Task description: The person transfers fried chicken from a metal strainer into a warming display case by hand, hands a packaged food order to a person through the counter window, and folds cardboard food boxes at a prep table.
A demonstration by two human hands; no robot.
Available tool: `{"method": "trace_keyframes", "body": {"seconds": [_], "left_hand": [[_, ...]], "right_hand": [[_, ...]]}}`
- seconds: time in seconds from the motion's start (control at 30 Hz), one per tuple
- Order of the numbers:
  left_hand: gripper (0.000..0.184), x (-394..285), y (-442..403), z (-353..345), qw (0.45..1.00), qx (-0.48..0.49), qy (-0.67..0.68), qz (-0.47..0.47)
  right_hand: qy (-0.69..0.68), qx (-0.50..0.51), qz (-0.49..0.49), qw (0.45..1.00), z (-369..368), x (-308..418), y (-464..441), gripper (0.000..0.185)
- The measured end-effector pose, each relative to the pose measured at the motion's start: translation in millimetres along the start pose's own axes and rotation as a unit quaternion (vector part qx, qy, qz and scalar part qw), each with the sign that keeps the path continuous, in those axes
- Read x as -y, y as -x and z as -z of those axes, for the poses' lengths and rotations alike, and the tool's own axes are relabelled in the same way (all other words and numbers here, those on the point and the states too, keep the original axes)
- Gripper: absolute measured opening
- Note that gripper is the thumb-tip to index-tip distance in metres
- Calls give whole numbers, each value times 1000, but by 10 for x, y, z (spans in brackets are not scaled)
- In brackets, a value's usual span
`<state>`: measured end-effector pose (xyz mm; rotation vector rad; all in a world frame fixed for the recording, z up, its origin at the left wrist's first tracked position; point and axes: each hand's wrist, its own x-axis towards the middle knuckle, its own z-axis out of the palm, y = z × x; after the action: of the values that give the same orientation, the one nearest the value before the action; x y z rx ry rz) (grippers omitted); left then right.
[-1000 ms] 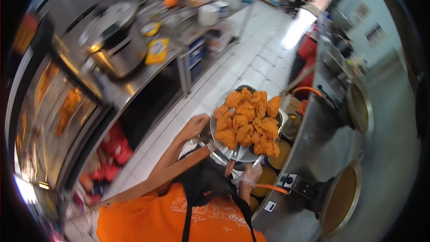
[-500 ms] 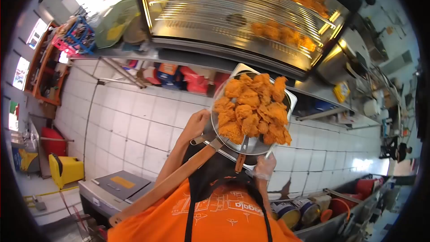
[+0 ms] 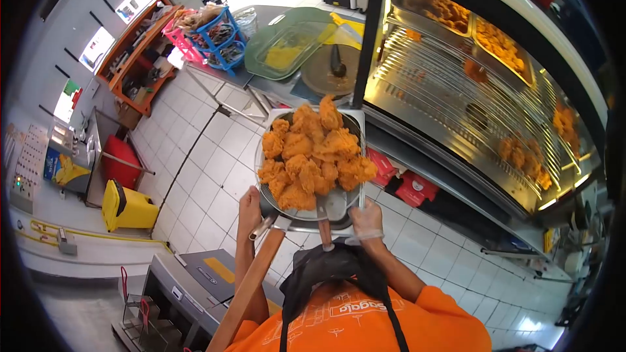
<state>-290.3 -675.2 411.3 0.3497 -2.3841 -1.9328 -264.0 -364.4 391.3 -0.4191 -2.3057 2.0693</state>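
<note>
Fried chicken [image 3: 306, 156] is heaped in a round strainer, which rests over a metal tray [image 3: 355, 115]. The strainer's long wooden handle [image 3: 251, 287] slopes down to the lower left, across my left forearm. My left hand [image 3: 250, 212] is closed at the tray's near left side, beside a metal loop handle. Closed on the near right edge of the tray, my right hand [image 3: 368, 218] wears a clear plastic glove. A smaller utensil with a brown handle [image 3: 325, 231] sticks out of the strainer towards my apron.
A glass warming cabinet [image 3: 450, 91] with chicken on racks stands at the right. Left of it, a counter holds a green tray [image 3: 290, 42], a round brown board [image 3: 326, 75] and blue baskets [image 3: 222, 42]. A yellow bin [image 3: 127, 206] and grey equipment [image 3: 195, 280] are at the left.
My view has turned away from the stoves, past the cabinet, towards the counter at its left. The strainer and tray have come along, held in both hands.
</note>
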Motion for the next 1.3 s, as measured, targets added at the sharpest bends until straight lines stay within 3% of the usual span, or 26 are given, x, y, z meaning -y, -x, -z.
{"method": "trace_keyframes", "body": {"seconds": [0.07,0.2,0.23,0.33,0.37,0.47,0.57,0.6,0.63,0.73,0.77,0.87,0.93,1.0,1.07,1.17,1.3], "left_hand": [[57,-201,-399,36,996,6,92,17],[61,-515,-1195,69,1000,14,16,-11],[61,-542,-1470,89,1000,14,-22,5],[62,-570,-2224,-35,998,51,44,-4],[63,-560,-2304,-83,998,58,17,-7],[64,-647,-2860,-234,997,68,-45,7],[64,-648,-3470,-354,991,127,-29,-15],[64,-637,-3433,-421,989,146,-20,-16],[60,-576,-3608,-456,988,142,-21,-51],[54,-591,-3993,-437,982,185,-4,-25],[50,-618,-4055,-436,980,195,23,21],[48,-615,-4102,-413,974,223,9,-32],[48,-644,-4139,-410,971,232,49,5],[47,-706,-4175,-428,965,248,72,39],[47,-790,-4176,-414,958,267,85,58],[48,-755,-4302,-359,961,270,21,48],[48,-759,-4243,-372,953,293,47,54]], "right_hand": [[-14,18,-6,1000,-251,171,-422,10],[-32,8,43,999,-597,234,-1198,17],[-57,17,11,998,-694,292,-1427,20],[3,-22,54,998,-780,684,-1894,16],[28,-57,110,992,-761,541,-1953,19],[-2,-77,-34,996,-866,787,-2247,18],[27,-140,12,990,-1027,687,-2656,19],[44,-162,29,985,-985,536,-2594,20],[60,-146,-38,987,-952,759,-2551,23],[77,-169,-8,983,-1067,788,-2647,26],[111,-168,-21,979,-984,810,-2650,28],[195,-152,-62,967,-618,1112,-2627,34],[187,-344,-18,920,-414,1481,-2663,33],[296,-429,97,848,-289,1655,-2922,27],[293,-438,169,833,-247,1964,-3000,20],[365,-436,108,816,-179,1928,-3211,16],[352,-398,143,835,-47,2027,-3004,16]]}}
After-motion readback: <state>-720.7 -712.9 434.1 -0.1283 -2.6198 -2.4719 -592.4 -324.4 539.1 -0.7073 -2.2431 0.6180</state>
